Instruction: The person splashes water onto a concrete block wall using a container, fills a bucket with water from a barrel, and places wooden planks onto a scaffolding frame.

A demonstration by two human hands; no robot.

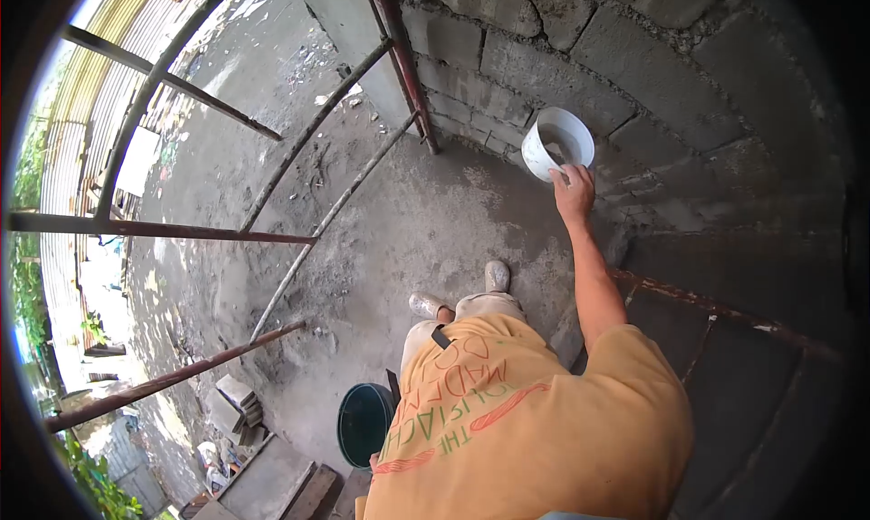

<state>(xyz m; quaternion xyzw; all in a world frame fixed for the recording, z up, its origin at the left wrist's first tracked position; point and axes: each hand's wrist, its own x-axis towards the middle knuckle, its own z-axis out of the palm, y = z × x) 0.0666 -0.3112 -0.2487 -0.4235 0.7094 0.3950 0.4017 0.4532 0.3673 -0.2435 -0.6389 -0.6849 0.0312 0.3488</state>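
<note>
Right hand point(573, 194) stretched out, I pinch the near rim of the white bucket point(535, 155) beside the block wall point(544, 58), fingers curled over its lip, where stiff plastic should hold firm, though grey residue point(555, 152) inside may add weight.

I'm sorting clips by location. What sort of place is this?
Probably a building site: a rough grey concrete-block wall, rusty brown metal-pipe scaffolding and a round white plastic bucket in the right hand suggest it.
</note>
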